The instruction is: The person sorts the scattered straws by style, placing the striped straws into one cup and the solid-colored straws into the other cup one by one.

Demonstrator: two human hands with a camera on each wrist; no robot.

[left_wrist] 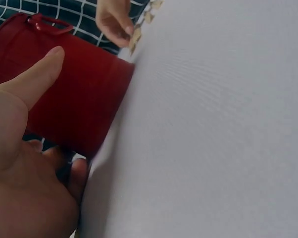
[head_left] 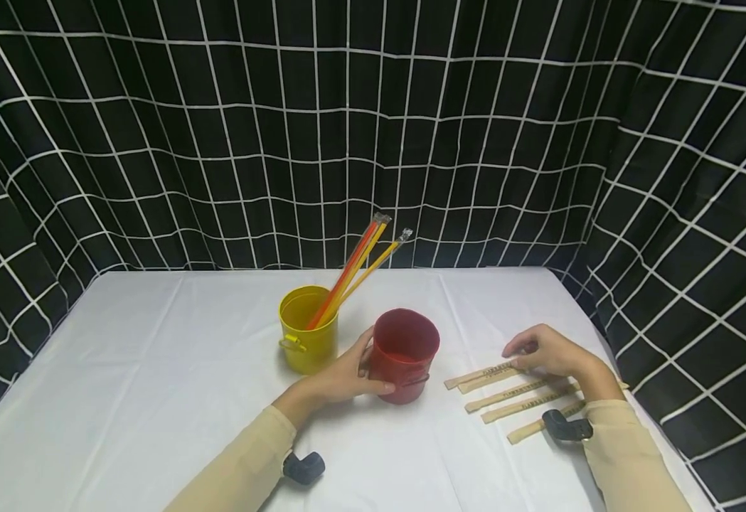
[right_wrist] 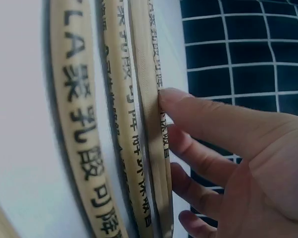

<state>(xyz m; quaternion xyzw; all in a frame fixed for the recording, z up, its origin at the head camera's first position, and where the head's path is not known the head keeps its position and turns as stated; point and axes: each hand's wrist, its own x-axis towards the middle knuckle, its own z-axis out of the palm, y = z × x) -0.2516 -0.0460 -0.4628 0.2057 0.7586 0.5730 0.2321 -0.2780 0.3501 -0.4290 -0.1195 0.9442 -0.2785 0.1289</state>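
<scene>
- Red bucket (head_left: 405,355): gripped in left hand (head_left: 340,377).
- Paper-wrapped straws (head_left: 529,404): at right hand (head_left: 552,352), thumb touching; can't tell if pinching.
- Yellow bucket (head_left: 311,352): just beyond left hand, holding sticks (head_left: 361,259).

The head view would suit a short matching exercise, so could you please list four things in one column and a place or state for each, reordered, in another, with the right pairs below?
1. Yellow bucket
2. Red bucket
3. Tan printed sticks
4. Right hand

A. Lying in a row on the white cloth
B. Gripped by the left hand
C. At the far side of the row
D. Has orange and yellow sticks leaning in it

Pairs: 1-D, 2-B, 3-A, 4-C
</scene>
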